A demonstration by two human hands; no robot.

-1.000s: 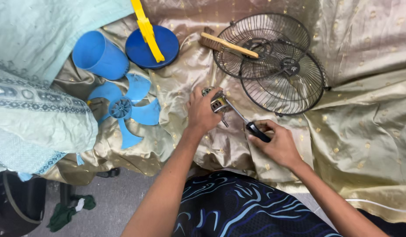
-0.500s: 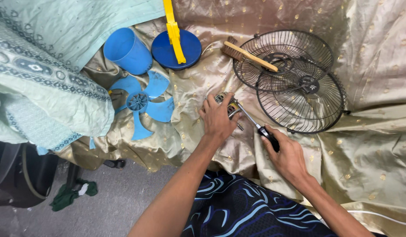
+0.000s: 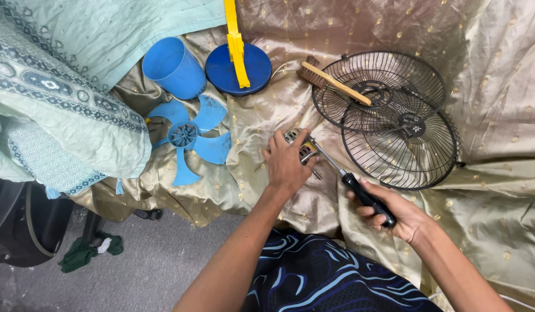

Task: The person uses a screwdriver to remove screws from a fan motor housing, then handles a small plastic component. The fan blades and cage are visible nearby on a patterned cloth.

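Since a second ago the view has swung right and drawn nearer, but the hands have hardly shifted, so the work on the small metal motor part (image 3: 302,149) looks to be steady, mid-turn; the left hand (image 3: 288,164) stays cupped over it, pinning it to the gold cloth (image 3: 498,104). The right hand (image 3: 394,215) is clenched round the black handle of the screwdriver (image 3: 360,193), whose shaft slants up-left so its tip meets the part just beside the left fingers; the wire fan guards (image 3: 394,124) and blue fan blade (image 3: 189,141) lie untouched either side.

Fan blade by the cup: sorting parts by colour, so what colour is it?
Blue fan blade, head view.
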